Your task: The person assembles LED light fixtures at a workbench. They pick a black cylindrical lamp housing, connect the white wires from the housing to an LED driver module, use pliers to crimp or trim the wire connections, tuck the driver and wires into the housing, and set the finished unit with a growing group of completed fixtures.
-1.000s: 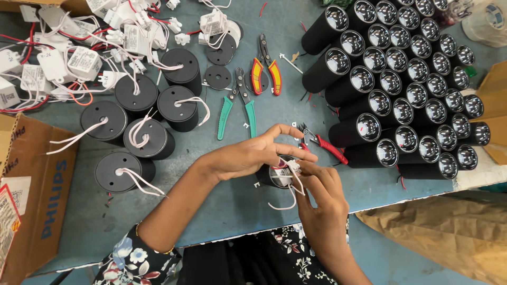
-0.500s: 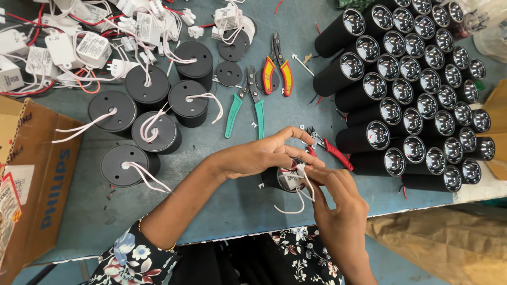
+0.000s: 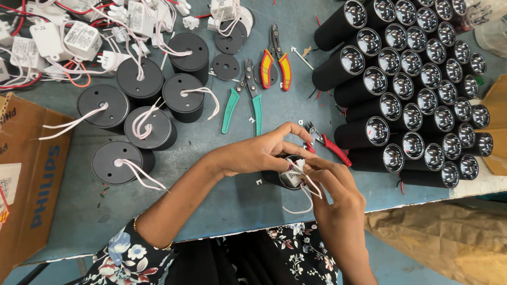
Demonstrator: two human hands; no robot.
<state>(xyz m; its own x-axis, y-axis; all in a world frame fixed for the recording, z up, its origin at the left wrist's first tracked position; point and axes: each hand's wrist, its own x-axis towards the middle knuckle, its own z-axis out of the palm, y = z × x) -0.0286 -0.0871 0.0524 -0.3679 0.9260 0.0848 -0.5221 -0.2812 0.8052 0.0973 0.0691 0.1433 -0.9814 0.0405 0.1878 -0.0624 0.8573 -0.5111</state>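
Observation:
Both hands meet over a black cylindrical lamp housing (image 3: 278, 178) standing on the blue-grey table near its front edge. My left hand (image 3: 259, 153) curls over the housing's top, fingertips pinching its white wires (image 3: 306, 182). From below, my right hand (image 3: 335, 184) pinches the same wires and a small white connector between thumb and fingers. A loop of white wire hangs down past the housing. The housing is mostly hidden beneath my fingers.
Red-handled cutters (image 3: 327, 143) lie just right of the hands. Green pliers (image 3: 244, 100) and red-yellow pliers (image 3: 275, 62) lie behind. Several black housings with white wires (image 3: 145, 126) stand left, stacked lamp cylinders (image 3: 412, 84) right, white drivers (image 3: 79, 34) far left, a cardboard box (image 3: 26, 184) at the left edge.
The view has shifted slightly. My hands stay over the same housing, fingers working the white wires with only small movements.

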